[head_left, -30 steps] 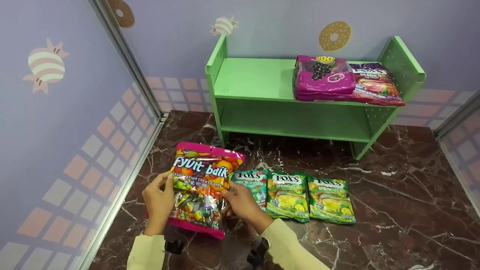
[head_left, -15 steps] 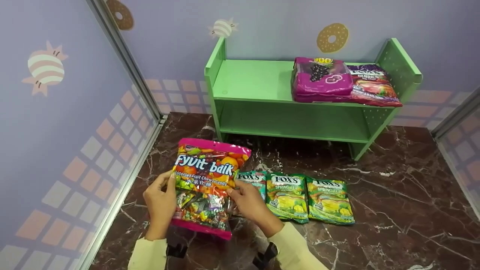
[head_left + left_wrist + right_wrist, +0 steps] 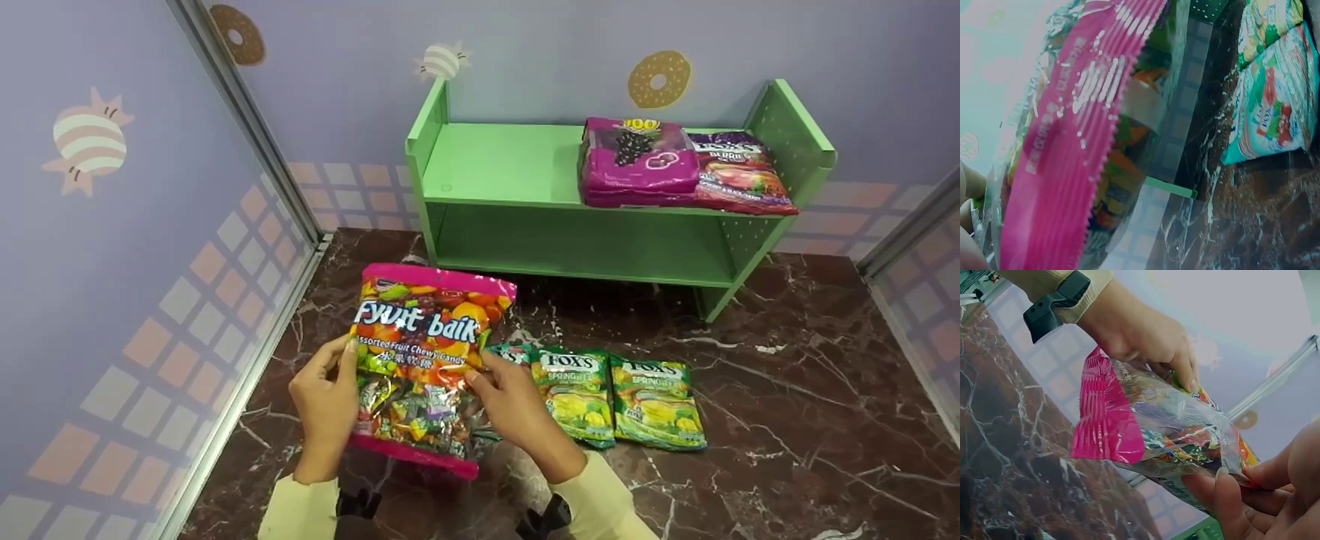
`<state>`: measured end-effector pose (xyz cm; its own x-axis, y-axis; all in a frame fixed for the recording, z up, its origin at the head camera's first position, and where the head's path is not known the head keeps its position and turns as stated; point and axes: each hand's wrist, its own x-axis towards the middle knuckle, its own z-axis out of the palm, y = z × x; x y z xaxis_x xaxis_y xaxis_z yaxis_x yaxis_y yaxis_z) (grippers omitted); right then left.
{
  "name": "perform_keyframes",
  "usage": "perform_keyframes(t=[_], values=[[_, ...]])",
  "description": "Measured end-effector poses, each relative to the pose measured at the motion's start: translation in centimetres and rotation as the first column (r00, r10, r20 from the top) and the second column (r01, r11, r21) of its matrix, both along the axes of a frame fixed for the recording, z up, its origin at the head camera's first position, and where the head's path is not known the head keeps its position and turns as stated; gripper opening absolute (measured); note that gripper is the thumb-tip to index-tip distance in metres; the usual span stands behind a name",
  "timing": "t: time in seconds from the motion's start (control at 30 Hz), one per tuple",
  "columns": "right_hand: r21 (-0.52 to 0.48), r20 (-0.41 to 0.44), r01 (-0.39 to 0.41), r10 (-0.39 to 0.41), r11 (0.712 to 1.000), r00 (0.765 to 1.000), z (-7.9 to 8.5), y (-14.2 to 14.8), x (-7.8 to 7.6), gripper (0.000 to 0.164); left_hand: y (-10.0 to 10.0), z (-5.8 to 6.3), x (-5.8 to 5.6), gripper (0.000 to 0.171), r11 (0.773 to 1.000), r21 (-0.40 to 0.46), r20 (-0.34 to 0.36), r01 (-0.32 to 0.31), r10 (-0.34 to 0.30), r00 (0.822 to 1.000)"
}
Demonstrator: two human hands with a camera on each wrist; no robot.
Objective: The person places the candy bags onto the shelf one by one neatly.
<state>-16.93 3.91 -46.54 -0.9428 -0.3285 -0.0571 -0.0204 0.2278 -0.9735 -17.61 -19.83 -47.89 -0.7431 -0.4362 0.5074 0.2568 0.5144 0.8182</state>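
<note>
Both hands hold a Fyvit Baik fruit chewy candy bag [image 3: 424, 337], clear with pink ends, raised in front of the shelf. My left hand [image 3: 324, 409] grips its left edge, thumb on the front. On the opposite edge my right hand [image 3: 517, 409] pinches it between thumb and fingers. The right wrist view shows both hands on the bag and wrapped sweets through the clear film. In the left wrist view the pink end seal [image 3: 1072, 135] fills much of the picture. A Fox's mint candy bag [image 3: 1275, 107] lies on the floor, partly hidden in the head view.
A green two-tier shelf [image 3: 502, 161] stands against the back wall. On its top right lie a purple grape candy bag [image 3: 637, 169] and a Fox's berries bag [image 3: 739, 172]. Two Fox's spring tea bags, one central [image 3: 574, 397] and one rightward [image 3: 658, 405], rest on the marble floor.
The held candy bag has moved slightly right and toward the shelf with both hands, covering more of the mint bag. The grips look unchanged.
</note>
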Motion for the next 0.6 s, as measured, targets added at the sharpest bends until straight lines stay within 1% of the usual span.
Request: perform_keyframes(t=[0.2, 0.37, 0.47, 0.6], values=[[0.001, -0.002, 0.033, -0.033, 0.999, 0.999, 1.4, 0.4, 0.7, 0.058, 0.6, 0.9, -0.2, 0.015, 1.000, 0.022, -0.012, 0.006, -0.006, 1.000], [-0.012, -0.048, 0.053, -0.054, 0.999, 0.997, 2.6, 0.9, 1.2, 0.055, 1.2, 1.9, 0.0, 0.015, 0.999, 0.031, -0.033, 0.019, -0.018, 0.999], [0.001, -0.086, 0.057, -0.057, 0.998, 0.995, 3.3, 1.2, 1.4, 0.053, 2.1, 3.5, 0.7, 0.015, 0.999, 0.030, -0.056, 0.035, -0.033, 0.998], [0.059, -0.138, 0.080, -0.071, 0.995, 0.988, 4.0, 1.6, 1.7, 0.051, 3.3, 5.5, 1.6, 0.014, 0.998, 0.022, -0.084, 0.055, -0.053, 0.995]])
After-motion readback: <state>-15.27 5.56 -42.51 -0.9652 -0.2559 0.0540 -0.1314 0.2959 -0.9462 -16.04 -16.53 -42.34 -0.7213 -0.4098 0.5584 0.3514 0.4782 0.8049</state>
